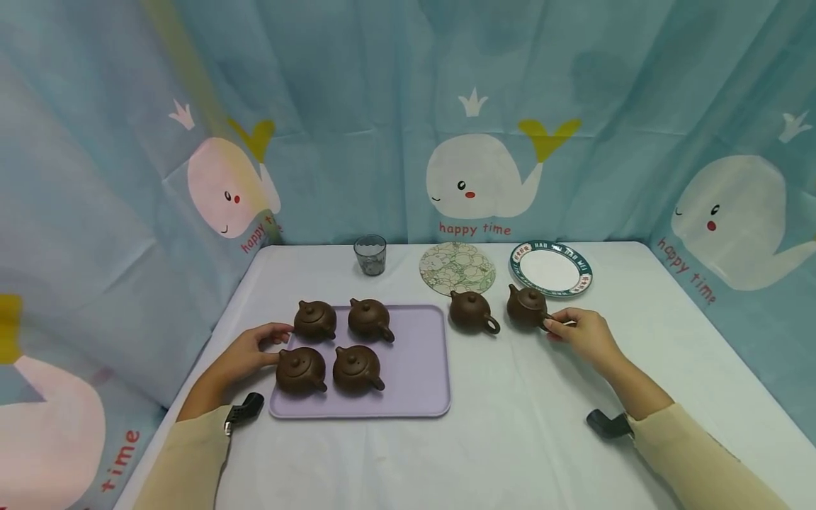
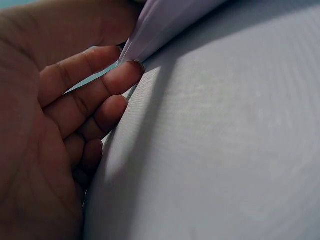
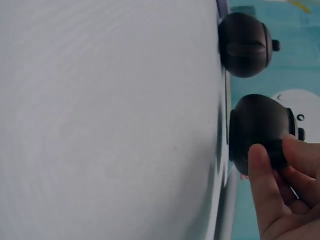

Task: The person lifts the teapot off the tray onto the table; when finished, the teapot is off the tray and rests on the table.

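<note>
Pale blue fabric, a whale-print curtain [image 1: 357,85], fills the upper part of the head view. Below it spreads a white cloth [image 1: 510,439]. A lilac tray [image 1: 414,361] lies left of centre, and a green-rimmed plate [image 1: 551,273] right of centre near the cloth's far edge. Just left of the plate is a round patterned mat [image 1: 457,269]. At middle left, the left hand [image 1: 248,352] touches the tray's left edge, its fingers loosely bent; whether it grips the rim, I cannot tell. At middle right, the right hand [image 1: 586,336] pinches the handle of a brown teapot [image 1: 527,307], which is just below the plate, spout toward the upper left. A second teapot [image 1: 469,312] stands between that one and the tray, and four more teapots [image 1: 358,370] occupy the tray's left part in two rows. A dark glass [image 1: 370,256] stands above the tray.
</note>
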Action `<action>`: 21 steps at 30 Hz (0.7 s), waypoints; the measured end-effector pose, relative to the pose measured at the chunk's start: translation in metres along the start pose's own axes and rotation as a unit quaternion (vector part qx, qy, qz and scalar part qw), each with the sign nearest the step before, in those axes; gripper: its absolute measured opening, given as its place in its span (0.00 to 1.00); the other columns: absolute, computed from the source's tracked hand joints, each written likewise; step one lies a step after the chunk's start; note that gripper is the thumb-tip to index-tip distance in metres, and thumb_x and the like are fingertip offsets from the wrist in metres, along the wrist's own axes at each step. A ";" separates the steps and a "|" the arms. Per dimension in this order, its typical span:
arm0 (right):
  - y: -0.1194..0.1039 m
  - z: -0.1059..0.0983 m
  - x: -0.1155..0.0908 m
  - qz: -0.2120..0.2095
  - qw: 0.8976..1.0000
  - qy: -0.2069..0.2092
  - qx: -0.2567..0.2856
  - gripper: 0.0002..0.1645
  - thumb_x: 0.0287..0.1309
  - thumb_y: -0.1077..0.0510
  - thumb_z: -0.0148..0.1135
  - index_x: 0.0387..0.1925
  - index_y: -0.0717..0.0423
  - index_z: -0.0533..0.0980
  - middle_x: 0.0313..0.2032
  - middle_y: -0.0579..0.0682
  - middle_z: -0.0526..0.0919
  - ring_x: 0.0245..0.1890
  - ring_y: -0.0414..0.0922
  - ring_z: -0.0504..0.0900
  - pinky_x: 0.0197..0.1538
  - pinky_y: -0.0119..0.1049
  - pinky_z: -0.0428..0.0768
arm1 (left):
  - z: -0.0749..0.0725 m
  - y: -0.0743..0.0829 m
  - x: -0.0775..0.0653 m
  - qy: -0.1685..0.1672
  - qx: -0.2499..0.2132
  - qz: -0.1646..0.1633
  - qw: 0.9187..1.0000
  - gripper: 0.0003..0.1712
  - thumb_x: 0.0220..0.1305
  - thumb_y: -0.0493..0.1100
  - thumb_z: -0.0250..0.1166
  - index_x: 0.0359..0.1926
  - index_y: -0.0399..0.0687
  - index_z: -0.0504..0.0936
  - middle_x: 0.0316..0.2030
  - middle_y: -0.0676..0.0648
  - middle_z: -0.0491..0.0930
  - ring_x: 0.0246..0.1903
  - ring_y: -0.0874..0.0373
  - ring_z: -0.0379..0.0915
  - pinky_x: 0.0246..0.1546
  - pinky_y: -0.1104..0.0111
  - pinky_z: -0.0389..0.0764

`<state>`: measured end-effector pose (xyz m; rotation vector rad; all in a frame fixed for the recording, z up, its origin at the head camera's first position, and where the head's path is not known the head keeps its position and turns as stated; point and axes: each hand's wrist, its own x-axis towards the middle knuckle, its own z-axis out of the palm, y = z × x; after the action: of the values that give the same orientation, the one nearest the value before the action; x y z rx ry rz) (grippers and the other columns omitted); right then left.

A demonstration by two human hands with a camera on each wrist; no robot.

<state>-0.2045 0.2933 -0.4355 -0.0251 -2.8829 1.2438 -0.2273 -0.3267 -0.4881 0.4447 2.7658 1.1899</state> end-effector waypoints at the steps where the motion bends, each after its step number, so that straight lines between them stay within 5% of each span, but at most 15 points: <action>1: 0.001 0.001 0.000 -0.001 1.000 -0.001 0.002 0.22 0.52 0.44 0.59 0.37 0.59 0.77 0.30 0.49 0.83 0.31 0.43 0.81 0.40 0.42 0.72 | 0.001 0.000 0.000 0.001 0.000 -0.005 1.000 0.30 0.46 0.41 0.69 0.53 0.51 0.72 0.40 0.51 0.75 0.43 0.55 0.67 0.47 0.57 0.64; 15: 0.008 -0.001 0.005 -0.012 0.999 -0.019 -0.024 0.23 0.53 0.43 0.58 0.39 0.58 0.78 0.29 0.47 0.83 0.31 0.41 0.81 0.40 0.43 0.73 | 0.000 0.006 0.000 0.007 0.001 -0.007 1.000 0.29 0.46 0.41 0.69 0.53 0.50 0.72 0.40 0.50 0.75 0.43 0.55 0.67 0.47 0.57 0.64; 21: -0.006 -0.007 0.002 -0.023 0.998 0.020 -0.060 0.26 0.53 0.39 0.55 0.40 0.57 0.78 0.26 0.47 0.82 0.27 0.41 0.81 0.34 0.41 0.75 | 0.000 0.006 0.000 0.000 -0.009 -0.009 1.000 0.30 0.46 0.40 0.68 0.53 0.48 0.72 0.40 0.48 0.75 0.43 0.53 0.67 0.48 0.55 0.63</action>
<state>-0.2065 0.2943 -0.4268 0.0147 -2.9015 1.0507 -0.2257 -0.3228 -0.4842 0.4177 2.7507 1.2103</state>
